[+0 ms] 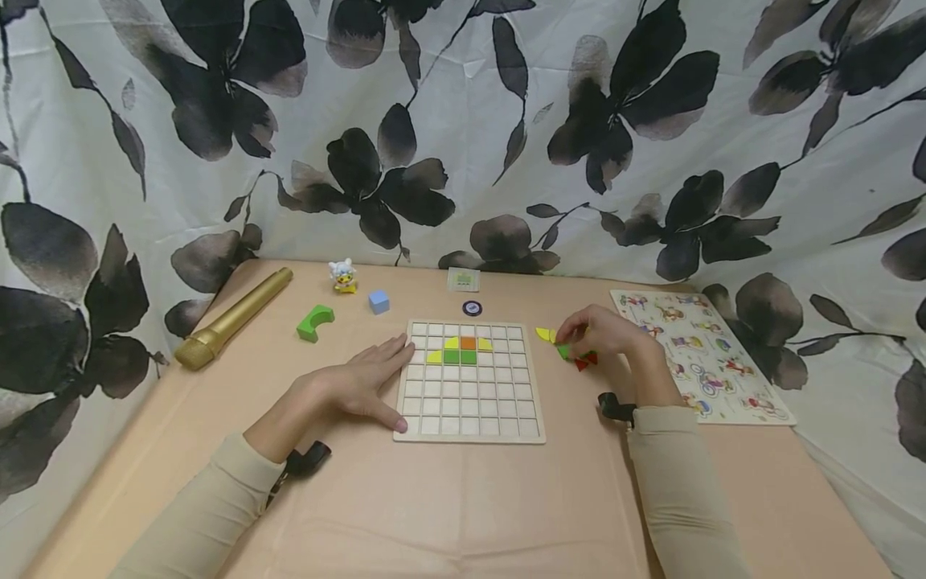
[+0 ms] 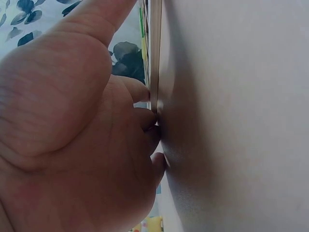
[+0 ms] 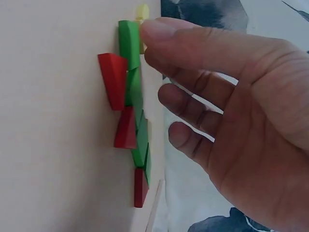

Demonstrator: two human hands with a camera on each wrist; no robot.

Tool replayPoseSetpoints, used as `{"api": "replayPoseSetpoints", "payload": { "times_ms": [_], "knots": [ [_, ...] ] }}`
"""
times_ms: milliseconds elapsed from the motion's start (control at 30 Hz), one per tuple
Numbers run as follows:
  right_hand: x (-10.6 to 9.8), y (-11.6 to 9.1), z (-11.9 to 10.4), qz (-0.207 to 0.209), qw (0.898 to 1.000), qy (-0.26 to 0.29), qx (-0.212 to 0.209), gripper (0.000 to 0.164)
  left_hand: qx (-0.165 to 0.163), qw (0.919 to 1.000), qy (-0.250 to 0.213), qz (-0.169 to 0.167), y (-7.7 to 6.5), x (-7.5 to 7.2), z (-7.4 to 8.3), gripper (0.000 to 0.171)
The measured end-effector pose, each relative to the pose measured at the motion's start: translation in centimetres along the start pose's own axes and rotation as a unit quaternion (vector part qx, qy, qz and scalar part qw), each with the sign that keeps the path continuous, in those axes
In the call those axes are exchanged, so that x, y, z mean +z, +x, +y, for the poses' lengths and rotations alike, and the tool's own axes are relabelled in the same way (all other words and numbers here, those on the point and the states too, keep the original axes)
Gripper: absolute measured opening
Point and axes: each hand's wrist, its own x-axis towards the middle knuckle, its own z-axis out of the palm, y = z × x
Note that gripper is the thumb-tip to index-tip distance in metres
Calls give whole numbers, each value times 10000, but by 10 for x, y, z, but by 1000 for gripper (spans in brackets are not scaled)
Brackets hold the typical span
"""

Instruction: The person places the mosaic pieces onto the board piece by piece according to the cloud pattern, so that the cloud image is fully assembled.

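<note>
A pale square grid board lies in front of me. On its upper rows sit green squares, an orange square and yellow triangular pieces. My left hand rests along the board's left edge, fingers extended and thumb at the lower left corner. To the right of the board, my right hand hovers over loose green pieces, red pieces and yellow pieces. Its thumb and index fingertips are close together beside the green and yellow pieces; nothing shows clearly between them.
A picture board lies at the right. Behind the grid board are a dark round disc and a small card. At the left are a gold microphone, a green arch block, a blue cube and a small figurine.
</note>
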Motion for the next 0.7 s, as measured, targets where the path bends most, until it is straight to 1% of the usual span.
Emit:
{"api": "replayPoseSetpoints", "payload": {
  "times_ms": [200,367,533,700],
  "knots": [
    [5,4,2,-112,9997,-96,193,20,4,10000,30,-16,0,-1,0,135],
    [6,7,3,-217,9994,47,250,19,13,10000,-24,-12,1,-1,1,136],
    [5,7,3,-289,9994,199,-62,14,30,10000,7,-13,1,0,1,136],
    [2,6,-6,-50,9991,354,-207,8,30,10000,7,-8,1,-1,0,136]
  ]
}}
